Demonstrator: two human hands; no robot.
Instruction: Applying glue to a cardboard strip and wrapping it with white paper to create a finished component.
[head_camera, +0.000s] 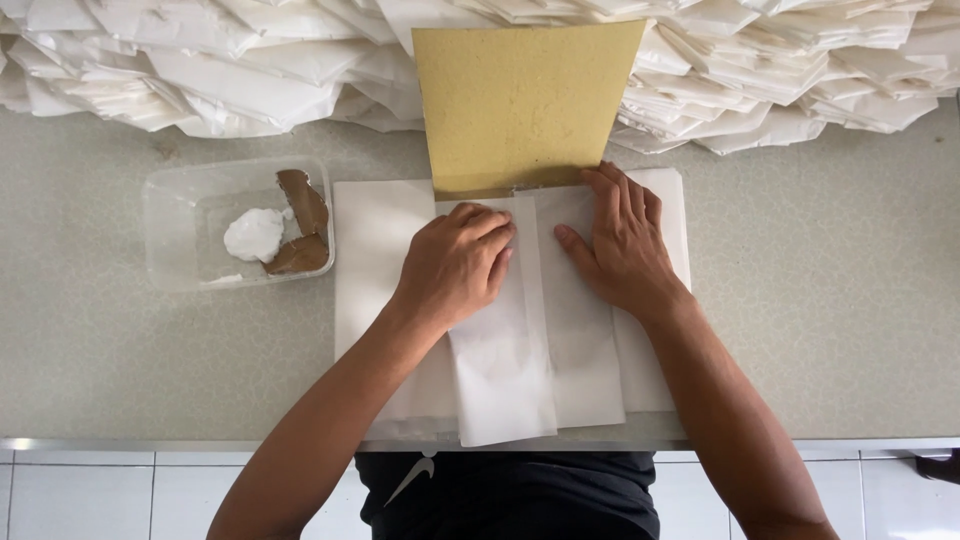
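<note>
Both hands press down on a white paper sheet (520, 340) that lies on the grey counter (820, 300), its near end reaching the counter's front edge. The left hand (455, 265) is curled, knuckles and fingertips bearing on a folded flap along the middle seam; it grips nothing, only pushes flat. The right hand (625, 245) lies open and spread on the other flap, fingers together, tips close to the lower edge of a yellow board (525, 95) that sits under the folds as a form and sticks out toward the paper pile (240, 70) at the back. The flaps overlap at the centre, and that seam looks like the weak point: if either hand lifts or slides unevenly, the thin paper will likely spring open or crease off-line, leaving a crooked fold. The board could shift sideways under pressure, since nothing else holds it, and skew the fold's width. To the left, well apart from the hands, a clear tub (240, 225) holds white paste (255, 233) and a brown scrap (303, 220); paste carried on a fingertip could smear the sheet or stick the board to the paper. The left forearm passes over the sheet's near corner and might drag it.
</note>
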